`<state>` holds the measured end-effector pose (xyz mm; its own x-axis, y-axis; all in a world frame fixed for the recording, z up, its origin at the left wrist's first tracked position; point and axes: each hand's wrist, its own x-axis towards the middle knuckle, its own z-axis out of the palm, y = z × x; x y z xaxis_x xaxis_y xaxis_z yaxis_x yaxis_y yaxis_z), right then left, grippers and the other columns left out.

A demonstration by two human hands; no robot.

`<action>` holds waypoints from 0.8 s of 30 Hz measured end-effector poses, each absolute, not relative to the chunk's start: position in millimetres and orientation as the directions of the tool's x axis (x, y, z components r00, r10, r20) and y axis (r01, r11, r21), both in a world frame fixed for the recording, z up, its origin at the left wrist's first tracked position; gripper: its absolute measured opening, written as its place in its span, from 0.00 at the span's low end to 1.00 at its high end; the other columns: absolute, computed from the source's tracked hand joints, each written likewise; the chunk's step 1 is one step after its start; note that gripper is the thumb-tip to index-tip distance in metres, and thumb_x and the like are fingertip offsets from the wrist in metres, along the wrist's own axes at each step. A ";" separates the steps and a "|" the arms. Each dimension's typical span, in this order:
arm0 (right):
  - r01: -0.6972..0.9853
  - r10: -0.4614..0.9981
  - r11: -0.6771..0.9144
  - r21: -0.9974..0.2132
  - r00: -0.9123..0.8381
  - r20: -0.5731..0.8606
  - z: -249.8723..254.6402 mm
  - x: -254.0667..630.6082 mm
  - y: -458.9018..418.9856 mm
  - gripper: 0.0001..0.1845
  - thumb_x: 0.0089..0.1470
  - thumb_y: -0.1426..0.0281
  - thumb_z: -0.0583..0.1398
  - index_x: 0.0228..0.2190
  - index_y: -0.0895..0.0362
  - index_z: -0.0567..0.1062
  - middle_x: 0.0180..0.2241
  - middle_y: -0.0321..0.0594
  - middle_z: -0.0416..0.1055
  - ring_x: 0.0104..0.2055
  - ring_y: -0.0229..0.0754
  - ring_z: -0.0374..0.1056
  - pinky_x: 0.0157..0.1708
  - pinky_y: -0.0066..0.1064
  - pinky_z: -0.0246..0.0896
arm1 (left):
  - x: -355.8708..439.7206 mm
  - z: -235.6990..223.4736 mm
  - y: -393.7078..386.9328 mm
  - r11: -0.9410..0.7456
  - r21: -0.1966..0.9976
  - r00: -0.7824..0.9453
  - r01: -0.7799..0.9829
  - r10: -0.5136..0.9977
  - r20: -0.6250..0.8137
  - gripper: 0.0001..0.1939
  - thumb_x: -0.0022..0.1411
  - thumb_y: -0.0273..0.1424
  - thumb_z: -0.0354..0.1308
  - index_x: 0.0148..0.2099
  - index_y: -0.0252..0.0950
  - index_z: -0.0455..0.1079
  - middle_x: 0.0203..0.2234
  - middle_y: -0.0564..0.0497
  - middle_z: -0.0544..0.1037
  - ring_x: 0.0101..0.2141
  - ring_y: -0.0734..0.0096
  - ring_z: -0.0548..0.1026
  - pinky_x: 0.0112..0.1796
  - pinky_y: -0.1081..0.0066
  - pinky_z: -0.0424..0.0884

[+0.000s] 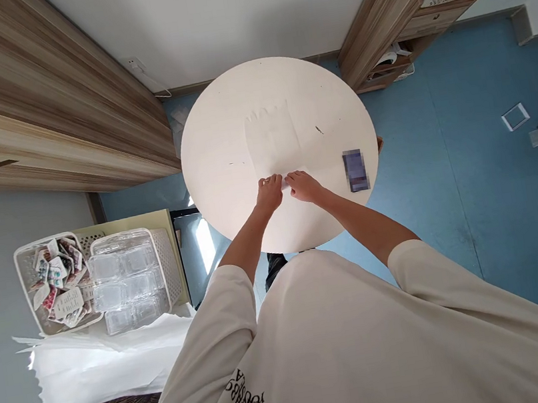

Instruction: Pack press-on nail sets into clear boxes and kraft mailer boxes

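Observation:
A thin, see-through plastic bag (270, 139) lies flat on the round white table (221, 154). My left hand (269, 193) and my right hand (303, 186) meet at the bag's near edge, fingers curled and pinching it side by side. A dark phone (356, 170) lies on the table just right of my right hand.
Left of me stand a white basket (25, 278) of small packets, a basket of clear plastic boxes (124, 280) and a stack of white sheets (96, 368). A wooden cabinet (33, 109) is at far left, a wooden shelf (383, 16) with a basket at far right. Blue floor surrounds the table.

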<state>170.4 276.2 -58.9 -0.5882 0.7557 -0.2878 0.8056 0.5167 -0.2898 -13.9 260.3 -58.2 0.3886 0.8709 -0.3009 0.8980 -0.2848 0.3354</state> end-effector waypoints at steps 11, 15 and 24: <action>0.806 0.750 0.478 -0.349 -0.581 -0.316 -45.6 171.1 246.3 0.23 0.67 0.80 0.52 0.58 0.60 0.75 0.56 0.52 0.77 0.56 0.54 0.72 0.59 0.46 0.63 | -22.3 -46.0 224.8 -0.234 0.395 0.372 0.889 0.871 -0.321 0.20 0.73 0.24 0.46 0.61 0.40 0.68 0.53 0.41 0.82 0.61 0.54 0.75 0.68 0.47 0.54; 0.800 0.730 0.477 -0.363 -0.591 -0.343 -44.3 174.4 227.3 0.22 0.68 0.78 0.52 0.58 0.59 0.76 0.55 0.51 0.79 0.55 0.53 0.74 0.58 0.45 0.63 | -23.3 -40.5 203.3 -0.183 0.423 0.361 0.887 0.848 -0.389 0.18 0.75 0.27 0.47 0.61 0.40 0.69 0.52 0.42 0.83 0.56 0.56 0.79 0.68 0.47 0.56; 0.827 0.730 0.408 -0.386 -0.550 -0.406 -49.3 173.1 239.2 0.24 0.71 0.74 0.50 0.64 0.58 0.71 0.56 0.52 0.78 0.56 0.53 0.73 0.56 0.45 0.64 | -32.0 -49.2 213.1 -0.040 0.479 0.277 0.877 0.857 -0.435 0.17 0.78 0.38 0.46 0.59 0.42 0.71 0.54 0.43 0.81 0.57 0.54 0.77 0.65 0.48 0.61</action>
<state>173.1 239.2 -49.3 -0.5495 0.7300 -0.4064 0.8274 0.4078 -0.3863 -32.0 213.1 -49.2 0.2766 0.8570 -0.4347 0.8768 -0.0399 0.4792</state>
